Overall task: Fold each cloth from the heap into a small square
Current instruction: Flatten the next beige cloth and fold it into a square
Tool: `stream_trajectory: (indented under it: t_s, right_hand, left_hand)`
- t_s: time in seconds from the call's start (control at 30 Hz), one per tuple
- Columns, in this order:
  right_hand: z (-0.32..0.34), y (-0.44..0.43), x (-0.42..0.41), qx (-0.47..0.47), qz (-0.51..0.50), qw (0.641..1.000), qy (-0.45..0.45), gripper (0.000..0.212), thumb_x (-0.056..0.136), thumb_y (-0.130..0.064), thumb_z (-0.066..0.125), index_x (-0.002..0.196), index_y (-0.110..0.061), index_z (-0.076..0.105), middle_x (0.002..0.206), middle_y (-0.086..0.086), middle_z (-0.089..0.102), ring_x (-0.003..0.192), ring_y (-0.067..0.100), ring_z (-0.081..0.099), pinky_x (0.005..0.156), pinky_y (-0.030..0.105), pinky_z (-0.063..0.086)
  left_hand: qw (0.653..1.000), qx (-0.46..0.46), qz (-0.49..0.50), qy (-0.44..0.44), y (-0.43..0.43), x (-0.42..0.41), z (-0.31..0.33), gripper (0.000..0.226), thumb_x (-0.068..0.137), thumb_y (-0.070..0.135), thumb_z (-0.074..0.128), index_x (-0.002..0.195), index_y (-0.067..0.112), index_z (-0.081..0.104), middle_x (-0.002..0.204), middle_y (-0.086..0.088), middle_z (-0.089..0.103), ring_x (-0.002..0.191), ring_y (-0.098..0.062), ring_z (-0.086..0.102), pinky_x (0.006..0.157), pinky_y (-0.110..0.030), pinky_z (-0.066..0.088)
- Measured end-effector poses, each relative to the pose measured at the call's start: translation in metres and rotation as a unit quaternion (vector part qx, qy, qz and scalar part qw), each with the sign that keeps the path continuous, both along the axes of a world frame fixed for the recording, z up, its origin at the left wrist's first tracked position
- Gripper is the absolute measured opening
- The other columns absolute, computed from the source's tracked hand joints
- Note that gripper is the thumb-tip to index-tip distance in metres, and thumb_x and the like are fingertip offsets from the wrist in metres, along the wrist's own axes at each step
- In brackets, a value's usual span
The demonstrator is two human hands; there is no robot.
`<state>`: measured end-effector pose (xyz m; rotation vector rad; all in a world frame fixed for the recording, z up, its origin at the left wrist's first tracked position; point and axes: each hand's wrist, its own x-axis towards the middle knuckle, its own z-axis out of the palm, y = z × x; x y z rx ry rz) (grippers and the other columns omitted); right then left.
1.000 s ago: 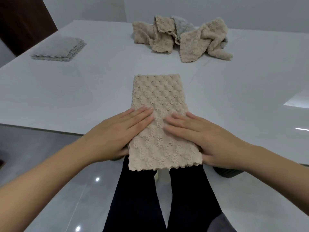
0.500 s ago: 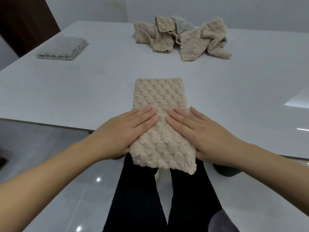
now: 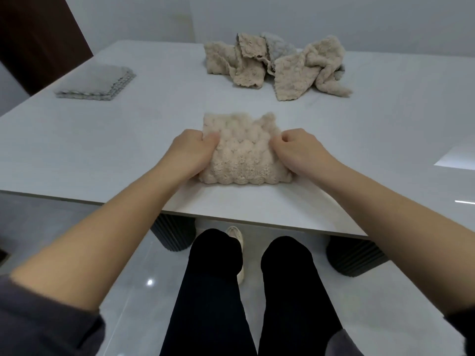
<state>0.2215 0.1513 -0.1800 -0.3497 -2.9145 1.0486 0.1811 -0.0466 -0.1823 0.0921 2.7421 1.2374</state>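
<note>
Gripping the beige cloth (image 3: 244, 152) at both sides, neither hand was spread. The left hand (image 3: 191, 152) pinched the cloth's edge at 9 o'clock and the right hand (image 3: 298, 150) pinched the edge at 3 o'clock, fingers curled onto the top layer. The cloth lay doubled over on the white table (image 3: 102, 150), near its front edge, with the rounded fold at 6 o'clock and the loose, slightly raised edges at 12 o'clock. The heap (image 3: 277, 62) of crumpled beige and grey cloths sat well apart at 12 o'clock of the cloth, toward the far edge. A folded grey stack (image 3: 95, 82) lay at 10 o'clock, near the table's left edge. Below the table, at 6 o'clock, were dark-trousered legs (image 3: 210, 291) and one pale shoe (image 3: 235, 233) on a glossy floor.
</note>
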Motion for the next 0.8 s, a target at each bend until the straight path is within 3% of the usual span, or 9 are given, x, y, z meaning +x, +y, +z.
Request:
stream_trajectory:
  t_s: [0.07, 0.17, 0.27, 0.37, 0.47, 0.53, 0.6, 0.67, 0.8]
  right_hand:
    - [-0.004, -0.001, -0.006, 0.068, 0.003, 0.998, -0.009, 0.030, 0.094, -0.031, 0.039, 0.068, -0.016, 0.042, 0.079, 0.005, 0.053, 0.080, 0.028, 0.052, 0.065, 0.032, 0.036]
    - [-0.005, -0.003, -0.009, 0.125, 0.011, 0.992, -0.021, 0.019, 0.094, -0.030, 0.044, 0.090, -0.011, 0.045, 0.088, 0.006, 0.050, 0.083, 0.029, 0.048, 0.066, 0.033, 0.035]
    - [-0.003, -0.003, -0.009, 0.127, 0.009, 0.992, -0.025, 0.034, 0.091, -0.032, 0.052, 0.113, -0.007, 0.044, 0.091, 0.007, 0.051, 0.084, 0.029, 0.051, 0.066, 0.035, 0.039]
    - [0.000, 0.000, -0.009, 0.166, 0.002, 0.986, -0.020, 0.052, 0.091, -0.035, 0.052, 0.132, -0.008, 0.035, 0.088, 0.006, 0.055, 0.085, 0.029, 0.055, 0.067, 0.036, 0.041]
    - [0.002, 0.010, -0.004, 0.215, 0.006, 0.974, 0.065, 0.057, 0.094, -0.030, 0.043, 0.146, -0.014, 0.026, 0.101, 0.005, 0.061, 0.093, 0.031, 0.058, 0.073, 0.039, 0.043]
    - [0.002, 0.016, -0.002, 0.206, 0.069, 0.964, 0.153, 0.055, 0.097, -0.026, 0.037, 0.150, -0.014, 0.026, 0.138, 0.007, 0.049, 0.123, 0.029, 0.048, 0.098, 0.044, 0.039]
    - [-0.004, 0.021, -0.007, 0.230, 0.193, 0.944, 0.137, 0.057, 0.101, -0.029, 0.028, 0.154, -0.013, 0.016, 0.161, 0.004, 0.018, 0.148, 0.020, 0.014, 0.119, 0.045, 0.013]
    - [-0.015, 0.024, -0.012, 0.239, 0.273, 0.931, 0.040, 0.059, 0.104, -0.035, 0.020, 0.156, -0.017, -0.001, 0.163, -0.003, -0.007, 0.148, 0.010, -0.011, 0.121, 0.045, -0.006]
    - [-0.027, 0.034, -0.020, 0.224, 0.296, 0.928, -0.013, 0.063, 0.101, -0.046, 0.012, 0.154, -0.021, -0.011, 0.161, -0.009, -0.019, 0.146, 0.004, -0.017, 0.120, 0.047, -0.009]
  left_hand:
    - [0.996, -0.087, -0.003, 0.030, 0.008, -0.005, -0.003, 0.038, 0.097, 0.037, 0.039, 0.073, 0.010, 0.051, 0.082, -0.007, 0.059, 0.079, -0.028, 0.056, 0.063, -0.032, 0.040]
    - [0.973, -0.217, -0.004, 0.081, 0.015, -0.006, -0.006, 0.034, 0.099, 0.032, 0.035, 0.074, 0.012, 0.045, 0.084, -0.009, 0.056, 0.077, -0.027, 0.051, 0.063, -0.031, 0.036]
    - [0.941, -0.312, 0.016, 0.130, 0.019, 0.000, -0.007, 0.025, 0.100, 0.030, 0.035, 0.102, 0.008, 0.046, 0.083, -0.007, 0.050, 0.073, -0.027, 0.047, 0.057, -0.032, 0.030]
    - [0.915, -0.344, 0.026, 0.210, 0.017, 0.009, -0.008, 0.037, 0.099, 0.026, 0.040, 0.129, 0.006, 0.037, 0.085, -0.006, 0.054, 0.062, -0.024, 0.047, 0.050, -0.031, 0.025]
    - [0.894, -0.317, -0.045, 0.313, 0.008, 0.011, -0.005, 0.056, 0.097, 0.024, 0.042, 0.147, 0.007, 0.027, 0.137, -0.014, 0.045, 0.112, -0.032, 0.052, 0.081, -0.042, 0.043]
    - [0.908, -0.260, -0.130, 0.301, 0.010, 0.012, 0.000, 0.059, 0.100, 0.027, 0.036, 0.153, 0.007, 0.017, 0.159, -0.012, 0.019, 0.145, -0.027, 0.022, 0.115, -0.043, 0.022]
    - [0.911, -0.261, -0.211, 0.238, 0.018, 0.012, -0.003, 0.064, 0.102, 0.038, 0.026, 0.155, 0.008, 0.005, 0.163, -0.008, -0.001, 0.150, -0.019, -0.004, 0.121, -0.039, 0.000]
    - [0.904, -0.290, -0.258, 0.181, 0.026, 0.011, -0.015, 0.069, 0.101, 0.047, 0.018, 0.154, 0.008, -0.003, 0.162, -0.008, -0.010, 0.148, -0.016, -0.013, 0.121, -0.037, -0.006]
    - [0.902, -0.291, -0.271, 0.167, 0.023, 0.005, -0.029, 0.079, 0.094, 0.060, 0.009, 0.154, 0.011, -0.005, 0.162, -0.004, -0.012, 0.147, -0.011, -0.016, 0.121, -0.035, -0.008]
